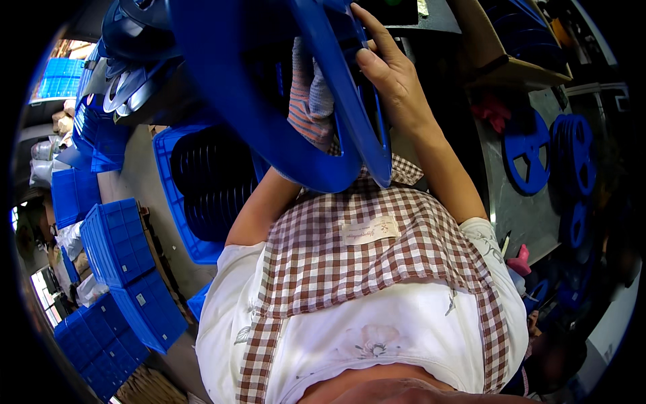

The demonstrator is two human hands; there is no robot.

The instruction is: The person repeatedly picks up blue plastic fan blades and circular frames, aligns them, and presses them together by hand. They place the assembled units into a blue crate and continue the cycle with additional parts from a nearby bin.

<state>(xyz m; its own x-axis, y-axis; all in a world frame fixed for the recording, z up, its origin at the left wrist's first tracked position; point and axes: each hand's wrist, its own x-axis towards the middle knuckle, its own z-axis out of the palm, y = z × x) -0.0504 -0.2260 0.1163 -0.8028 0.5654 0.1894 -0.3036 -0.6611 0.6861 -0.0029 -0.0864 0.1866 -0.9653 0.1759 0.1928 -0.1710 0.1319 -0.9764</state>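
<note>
A large blue plastic reel (336,87) with wide cut-outs is held up close to the camera, in front of my chest, its discs standing on edge. My right hand (393,77) is bare and closed on the reel's right side, with thumb and forefinger at its edge. My left hand (311,101), in a striped knit glove, shows through an opening in the reel. Its fingers are hidden behind the blue plastic, so their grip cannot be made out.
A blue crate (168,172) of black discs stands at my left. Beyond it are stacked blue crates (111,242). On the right, a metal table (501,172) bears blue reels (527,151); above it a cardboard box (488,40) holds dark discs. Dark glossy round parts (138,34) are at upper left.
</note>
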